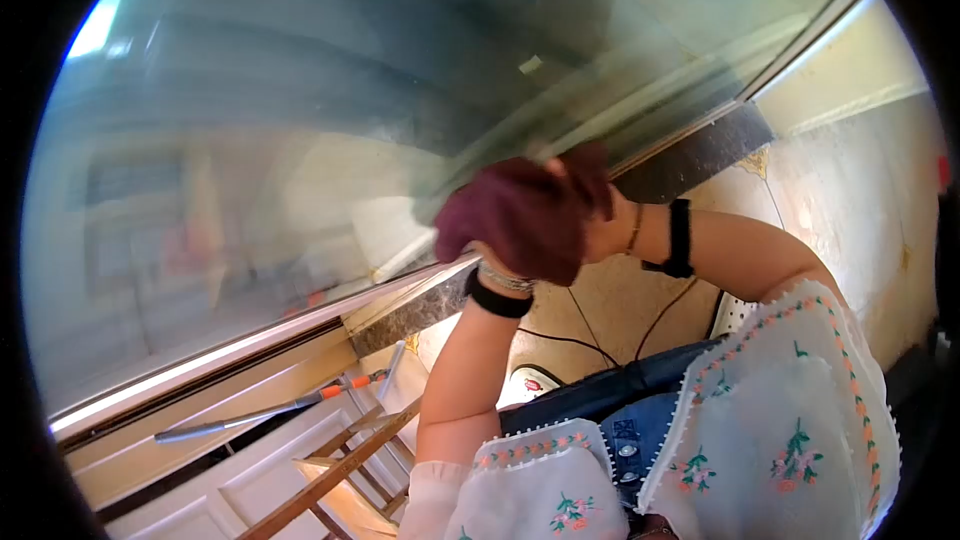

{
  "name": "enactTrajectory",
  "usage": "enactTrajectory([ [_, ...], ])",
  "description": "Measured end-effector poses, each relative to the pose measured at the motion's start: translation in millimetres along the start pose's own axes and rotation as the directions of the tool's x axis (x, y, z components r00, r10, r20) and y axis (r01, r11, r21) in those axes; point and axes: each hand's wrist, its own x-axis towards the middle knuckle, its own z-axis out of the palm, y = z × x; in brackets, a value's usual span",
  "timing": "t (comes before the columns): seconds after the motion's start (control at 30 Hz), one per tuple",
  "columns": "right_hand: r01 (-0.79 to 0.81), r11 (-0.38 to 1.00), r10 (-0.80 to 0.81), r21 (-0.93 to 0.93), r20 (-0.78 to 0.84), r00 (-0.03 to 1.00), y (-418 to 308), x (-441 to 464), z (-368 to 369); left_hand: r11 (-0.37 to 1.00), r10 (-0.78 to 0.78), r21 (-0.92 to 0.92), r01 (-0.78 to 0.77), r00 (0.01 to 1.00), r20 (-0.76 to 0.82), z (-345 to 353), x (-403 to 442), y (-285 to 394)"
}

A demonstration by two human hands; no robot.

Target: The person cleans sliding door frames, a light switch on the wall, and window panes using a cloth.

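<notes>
A dark maroon cloth (515,215) is bunched between my two hands, in front of a large glass pane (330,70) with blurred reflections. My left hand (497,262) is mostly covered by the cloth, and its fingers are wrapped in the folds. From the right, my right hand (603,232) grips the other side of the cloth, with part of it hidden by the fabric. Whether the cloth touches the glass, I cannot tell.
At lower left a grey pole with orange grips (270,408) lies near a wooden frame like a ladder or chair (335,480) and white panelled cabinets (265,480). A dark stone sill edge (690,155) runs along the pane. Thin cables (580,340) cross the tiled floor (560,315) near a shoe (530,382).
</notes>
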Motion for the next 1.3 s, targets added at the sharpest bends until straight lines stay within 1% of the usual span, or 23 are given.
enactTrajectory([
  [0.07, -0.08, 0.993, 0.088, -0.085, 0.089, 0.992, 11, -8, -13, 0.99, 0.024, -0.135, -0.027, 0.999, -0.027, -38, 30, 34],
  [0.1, -0.073, 0.994, 0.08, -0.083, 0.092, 0.992, 12, -6, -24, 0.978, 0.038, -0.204, -0.043, 0.999, -0.027, -52, 44, 49],
  [0.17, -0.157, 0.986, 0.152, 0.057, 0.077, 0.985, 10, -2, -46, 0.936, 0.063, -0.347, -0.064, 0.998, -0.015, -72, 66, 72],
  [0.2, -0.156, 0.986, 0.151, 0.061, 0.077, 0.985, 11, -2, -45, 0.915, 0.069, -0.397, -0.076, 0.997, -0.034, -82, 74, 79],
  [0.33, -0.176, 0.967, 0.169, 0.186, 0.05, 0.984, 14, -4, -31, 0.805, 0.09, -0.583, -0.113, 0.994, -0.07, -94, 72, 67],
  [0.4, -0.185, 0.952, 0.183, 0.244, 0.029, 0.983, 14, -5, -21, 0.759, 0.087, -0.64, -0.122, 0.992, -0.086, -96, 61, 53],
  [0.43, -0.193, 0.951, 0.193, 0.241, 0.022, 0.981, 11, -3, -14, 0.745, 0.076, -0.656, -0.119, 0.993, -0.094, -98, 54, 47],
  [0.47, -0.07, 0.996, 0.079, 0.053, -0.192, 0.978, 8, -1, -5, 0.743, 0.058, -0.66, -0.111, 0.993, -0.102, -98, 46, 39],
  [0.5, 0.016, 0.987, -0.075, -0.163, -0.365, 0.928, 3, 4, -4, 0.745, 0.037, -0.66, -0.096, 0.994, -0.103, -96, 37, 30],
  [0.53, -0.043, 0.993, 0.039, 0.107, 0.038, 0.999, 6, 6, -12, 0.749, 0.015, -0.657, -0.08, 0.994, -0.105, -96, 28, 21],
  [0.57, -0.053, 0.993, 0.049, 0.105, 0.037, 0.998, 2, 10, -10, 0.76, -0.01, -0.647, -0.062, 0.994, -0.106, -94, 17, 12],
  [0.63, 0.054, 0.975, -0.06, 0.217, 0.021, 0.998, -11, 22, -1, 0.773, -0.062, -0.635, -0.017, 0.993, -0.103, -88, -4, -5],
  [0.67, 0.042, 0.965, -0.046, 0.257, 0.009, 0.999, -11, 22, 9, 0.778, -0.09, -0.629, 0.006, 0.991, -0.103, -85, -15, -14],
  [0.7, 0.041, 0.97, -0.047, 0.241, 0.021, 0.999, -11, 24, 14, 0.781, -0.118, -0.624, 0.027, 0.987, -0.105, -81, -22, -20],
  [0.77, 0.008, 0.946, -0.012, 0.323, 0.013, 1.0, -21, 32, 28, 0.781, -0.16, -0.622, 0.056, 0.981, -0.112, -78, -36, -32],
  [0.8, 0.055, 0.991, -0.05, 0.122, -0.041, 0.998, -23, 35, 44, 0.783, -0.173, -0.619, 0.064, 0.978, -0.119, -77, -40, -37],
  [0.93, 0.053, 0.988, -0.058, 0.142, 0.025, 0.998, -25, 36, 67, 0.773, -0.178, -0.633, 0.051, 0.974, -0.139, -83, -45, -40],
  [1.03, 0.058, 0.988, -0.068, 0.146, 0.065, 0.996, -19, 32, 61, 0.754, -0.154, -0.656, 0.008, 0.974, -0.166, -92, -32, -29],
  [1.1, -0.02, 0.933, -0.011, 0.359, 0.083, 0.996, -16, 28, 49, 0.733, -0.13, -0.679, -0.032, 0.974, -0.186, -99, -19, -18],
  [1.2, -0.139, 0.754, 0.07, 0.642, 0.132, 0.989, -12, 18, 30, 0.693, -0.092, -0.715, -0.091, 0.973, -0.212, -111, 1, 0],
  [1.23, -0.136, 0.752, 0.068, 0.645, 0.13, 0.989, -9, 12, 22, 0.675, -0.079, -0.729, -0.112, 0.972, -0.223, -115, 9, 7],
  [1.27, -0.143, 0.89, 0.091, 0.433, 0.137, 0.986, -6, 6, 14, 0.655, -0.067, -0.744, -0.132, 0.971, -0.23, -118, 17, 15],
  [1.3, -0.141, 0.971, 0.115, 0.195, 0.139, 0.984, -3, 2, 8, 0.634, -0.059, -0.759, -0.146, 0.97, -0.236, -121, 24, 21],
])
